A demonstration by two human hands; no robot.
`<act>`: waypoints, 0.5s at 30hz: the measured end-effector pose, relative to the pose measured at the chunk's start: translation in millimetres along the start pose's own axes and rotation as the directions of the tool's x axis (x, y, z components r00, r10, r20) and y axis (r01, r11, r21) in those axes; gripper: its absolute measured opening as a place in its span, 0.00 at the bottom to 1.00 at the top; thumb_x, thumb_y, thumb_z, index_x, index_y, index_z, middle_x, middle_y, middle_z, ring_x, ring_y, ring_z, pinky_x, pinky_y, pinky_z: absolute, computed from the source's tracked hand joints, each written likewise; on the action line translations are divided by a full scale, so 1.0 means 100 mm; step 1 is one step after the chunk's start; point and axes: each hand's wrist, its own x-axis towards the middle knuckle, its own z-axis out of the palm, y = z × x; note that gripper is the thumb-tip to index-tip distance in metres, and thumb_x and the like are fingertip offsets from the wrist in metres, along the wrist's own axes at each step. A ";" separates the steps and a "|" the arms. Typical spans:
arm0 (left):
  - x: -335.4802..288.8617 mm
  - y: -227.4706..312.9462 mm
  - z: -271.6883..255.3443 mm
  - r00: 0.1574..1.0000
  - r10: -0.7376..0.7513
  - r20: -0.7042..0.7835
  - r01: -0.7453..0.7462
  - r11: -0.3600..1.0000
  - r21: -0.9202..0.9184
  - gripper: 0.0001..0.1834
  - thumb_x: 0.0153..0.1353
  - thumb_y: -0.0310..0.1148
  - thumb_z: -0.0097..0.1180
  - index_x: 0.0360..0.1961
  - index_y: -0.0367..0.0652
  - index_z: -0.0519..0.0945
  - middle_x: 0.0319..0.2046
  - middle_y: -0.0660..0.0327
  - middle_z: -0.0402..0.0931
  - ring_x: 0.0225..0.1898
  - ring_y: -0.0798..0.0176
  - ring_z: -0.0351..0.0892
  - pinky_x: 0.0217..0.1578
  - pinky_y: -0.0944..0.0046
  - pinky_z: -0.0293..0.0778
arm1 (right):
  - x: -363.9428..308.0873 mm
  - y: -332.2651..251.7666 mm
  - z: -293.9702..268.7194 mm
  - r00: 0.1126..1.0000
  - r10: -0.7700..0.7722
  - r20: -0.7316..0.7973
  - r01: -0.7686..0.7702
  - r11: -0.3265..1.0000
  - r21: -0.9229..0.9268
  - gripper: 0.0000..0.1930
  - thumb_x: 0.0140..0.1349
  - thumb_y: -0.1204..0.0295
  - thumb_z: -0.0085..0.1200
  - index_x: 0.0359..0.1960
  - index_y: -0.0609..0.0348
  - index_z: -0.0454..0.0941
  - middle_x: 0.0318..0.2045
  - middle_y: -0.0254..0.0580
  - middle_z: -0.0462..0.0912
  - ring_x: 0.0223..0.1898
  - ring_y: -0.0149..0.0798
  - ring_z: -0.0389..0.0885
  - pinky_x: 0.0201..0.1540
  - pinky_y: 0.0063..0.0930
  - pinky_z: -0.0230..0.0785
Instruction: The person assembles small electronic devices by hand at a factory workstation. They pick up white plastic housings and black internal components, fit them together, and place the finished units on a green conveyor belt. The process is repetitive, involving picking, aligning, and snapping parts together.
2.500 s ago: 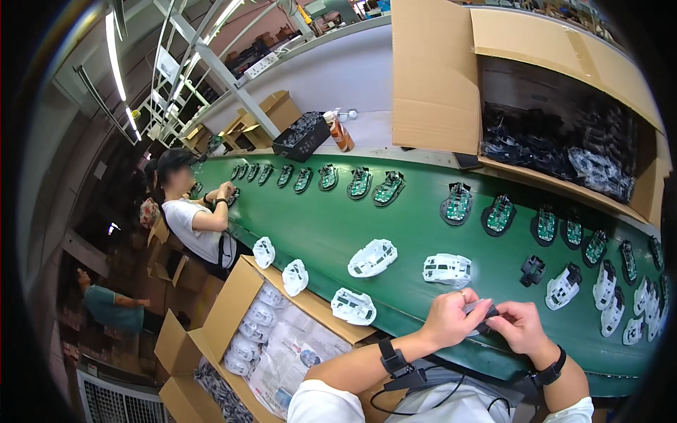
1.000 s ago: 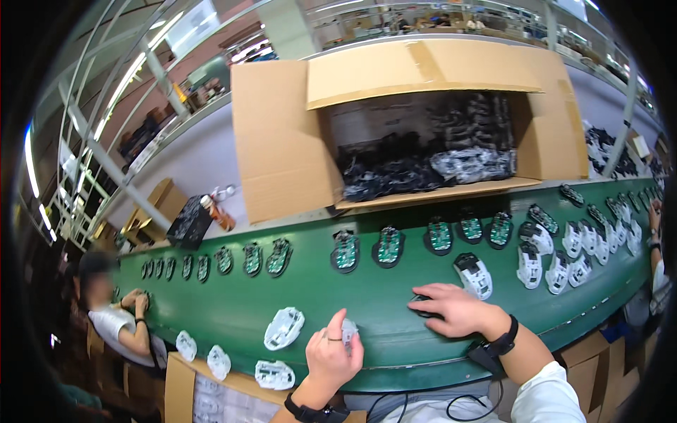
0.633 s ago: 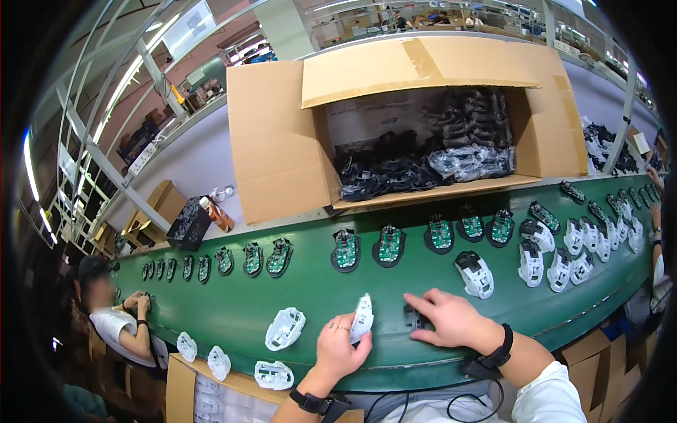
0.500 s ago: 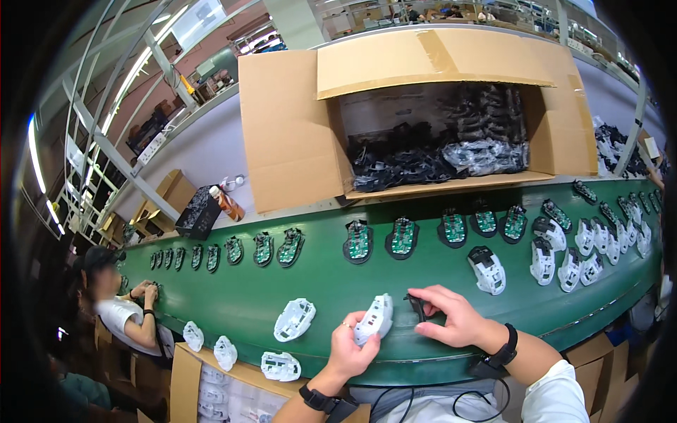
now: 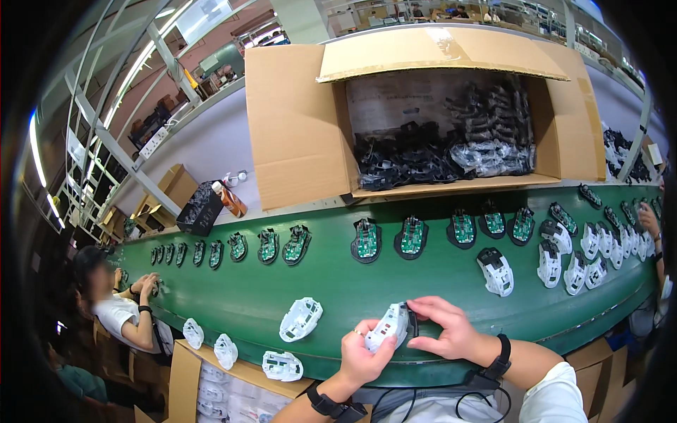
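My left hand (image 5: pixel 364 357) grips a white computer-mouse shell (image 5: pixel 386 330) from below, holding it tilted above the green work surface. A thin black plastic piece (image 5: pixel 413 323) is pinched in the fingers of my right hand (image 5: pixel 451 333), up against the shell's right side; whether it is seated there I cannot tell. Left of my hands lies an empty white shell (image 5: pixel 301 320), with another shell (image 5: pixel 282 366) nearer the edge. Beyond my right hand rests a white shell with a black top part (image 5: pixel 496 272).
Green circuit boards on black bases (image 5: pixel 366 240) form a row along the far side. White shells (image 5: pixel 549 264) cluster at the right. An open cardboard box (image 5: pixel 293 134) of bagged black parts stands behind. A co-worker (image 5: pixel 127 314) sits left; another person's hand (image 5: pixel 649 220) shows far right.
My right hand has brought the black piece left against the white shell, where before there was a gap. The shell has turned and tilted. Another person's hand has appeared at the far right.
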 end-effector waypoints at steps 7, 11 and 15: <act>0.00 0.05 -0.06 0.973 0.183 0.141 -0.204 0.967 0.150 0.17 0.57 0.36 0.74 0.38 0.35 0.81 0.28 0.60 0.84 0.28 0.72 0.80 0.30 0.67 0.77 | -0.02 0.07 0.12 0.978 0.174 0.112 -0.203 0.914 0.351 0.36 0.59 0.64 0.74 0.67 0.64 0.73 0.57 0.53 0.82 0.57 0.43 0.83 0.59 0.37 0.78; -0.08 0.18 0.04 0.991 0.126 0.036 -0.131 0.975 0.182 0.18 0.55 0.37 0.76 0.36 0.37 0.80 0.26 0.62 0.83 0.27 0.72 0.79 0.29 0.68 0.77 | 0.00 0.09 0.07 0.894 0.293 0.338 -0.419 0.812 0.405 0.33 0.61 0.69 0.72 0.65 0.64 0.71 0.52 0.46 0.84 0.54 0.38 0.85 0.61 0.36 0.78; -0.05 0.09 0.00 0.992 0.126 0.031 -0.129 0.976 0.177 0.18 0.56 0.37 0.76 0.36 0.37 0.80 0.26 0.62 0.82 0.26 0.73 0.78 0.29 0.67 0.76 | 0.04 -0.06 0.09 0.916 0.287 0.281 -0.353 0.909 0.221 0.27 0.60 0.67 0.73 0.57 0.64 0.76 0.45 0.44 0.86 0.41 0.37 0.87 0.48 0.34 0.81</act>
